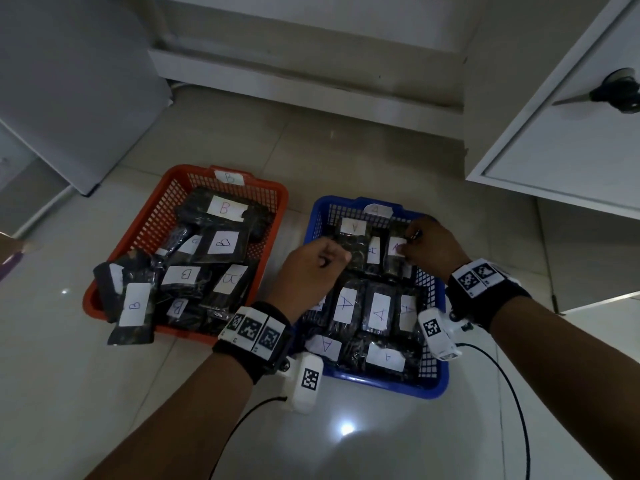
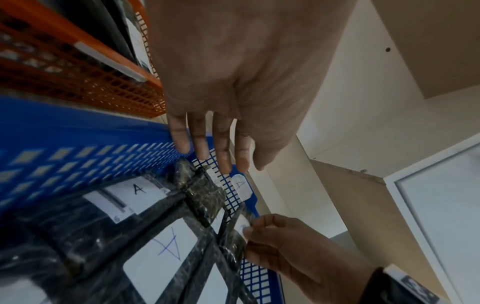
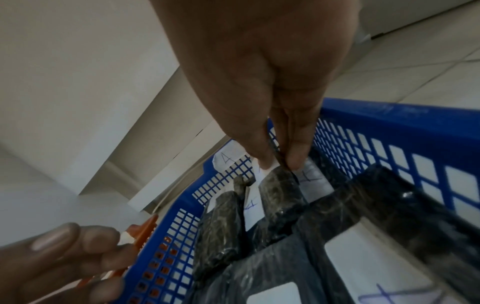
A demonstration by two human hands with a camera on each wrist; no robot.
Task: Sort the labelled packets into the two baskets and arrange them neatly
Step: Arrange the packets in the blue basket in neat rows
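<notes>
Your right hand (image 1: pixel 431 245) pinches the top edge of a black, plastic-wrapped packet (image 1: pixel 395 252) with a white "A" label, standing at the far end of the blue basket (image 1: pixel 434 386). Your left hand (image 1: pixel 308 271) hovers over that basket, fingers relaxed, holding nothing. "B" packets (image 1: pixel 221 242) lie jumbled in the orange basket (image 1: pixel 162 199).

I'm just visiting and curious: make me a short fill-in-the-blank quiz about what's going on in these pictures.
1. The blue basket holds packets marked with the letter ____.
2. The packets marked B lie in the ____ basket.
3. The right hand pinches a packet at the ____ end of the blue basket.
4. The left hand holds ____.

Missing words: A; orange; far; nothing
</notes>
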